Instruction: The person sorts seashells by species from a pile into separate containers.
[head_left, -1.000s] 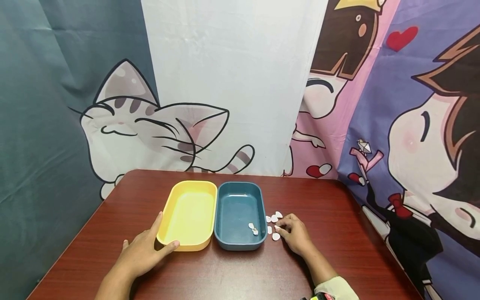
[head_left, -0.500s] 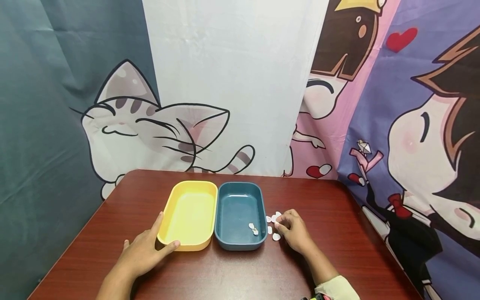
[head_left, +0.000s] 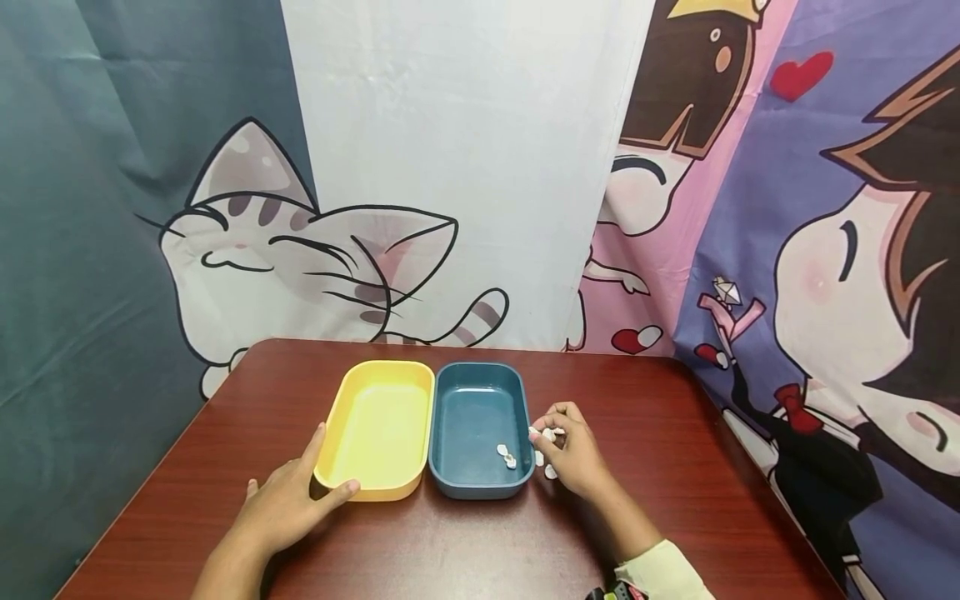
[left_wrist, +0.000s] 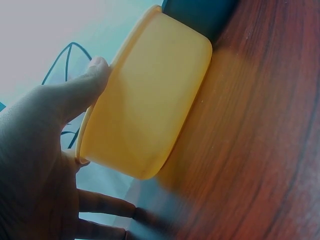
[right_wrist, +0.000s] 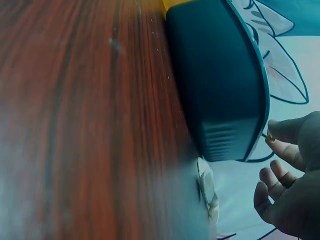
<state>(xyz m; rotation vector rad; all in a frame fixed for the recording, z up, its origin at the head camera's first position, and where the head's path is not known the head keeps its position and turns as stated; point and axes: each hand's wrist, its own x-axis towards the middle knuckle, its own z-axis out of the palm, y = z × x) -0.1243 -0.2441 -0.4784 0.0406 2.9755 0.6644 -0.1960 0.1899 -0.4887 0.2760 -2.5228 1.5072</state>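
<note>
A yellow tray stands left of a blue tray, side against side. My left hand rests at the yellow tray's near left corner, thumb on the near rim and index finger along the left side. With thumb and index finger, my right hand pinches a small white shell-like piece beside the blue tray's right rim. Inside the blue tray lie several similar small pieces. More white pieces lie on the table, partly hidden by the right hand.
Both trays stand on a dark red wooden table. Behind it hangs a cloth backdrop with cartoon figures. The blue tray's wall rises beside the right fingers in the right wrist view.
My right hand picked up a white piece among those on the table and moved left with it to the blue tray's rim. The left hand and both trays look unmoved.
</note>
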